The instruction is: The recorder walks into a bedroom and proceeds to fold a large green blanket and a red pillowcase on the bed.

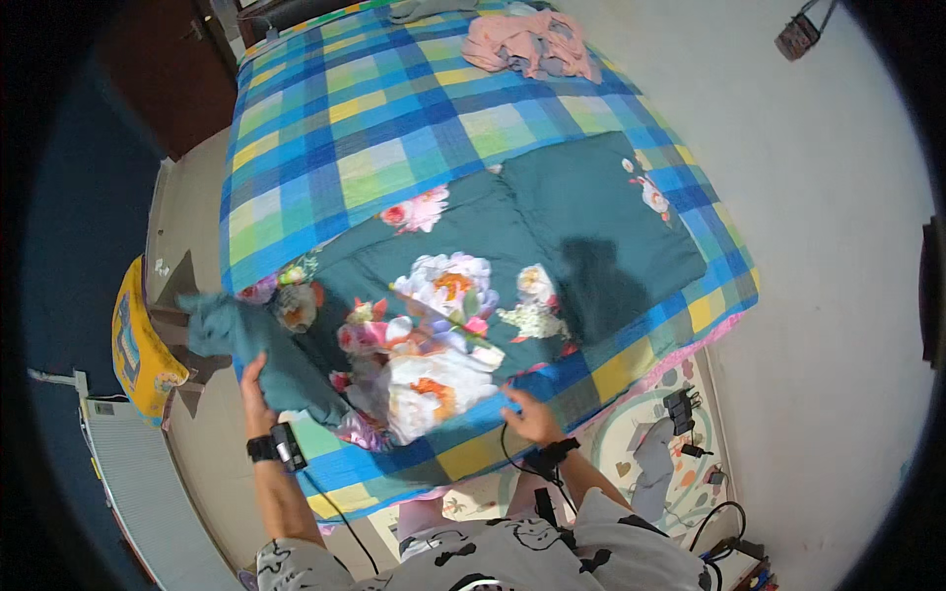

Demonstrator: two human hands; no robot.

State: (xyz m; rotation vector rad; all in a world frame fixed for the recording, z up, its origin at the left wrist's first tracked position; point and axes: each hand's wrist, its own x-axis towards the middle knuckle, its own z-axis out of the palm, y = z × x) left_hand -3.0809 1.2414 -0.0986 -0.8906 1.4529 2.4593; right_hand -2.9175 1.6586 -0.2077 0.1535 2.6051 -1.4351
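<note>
A dark green floral fabric cover [458, 244] lies folded in a long band across the bed, over a blue, yellow and green checked bedspread [295, 148]. My left hand [256, 395] holds the cover's left end, which is lifted and bunched above the bed's left edge. Close to the cover's near edge, beside a large white flower print, is my right hand [533, 418], its fingers apart; whether its fingertips touch the fabric is unclear. Each wrist wears a black band with a cable near it.
Pink and grey clothes [532, 44] lie at the bed's far right. A yellow-covered stool [140, 347] stands left of the bed. On the floor mat at right are a grey cloth [654, 469] and black power adapters [680, 412]. A white wall runs along the right.
</note>
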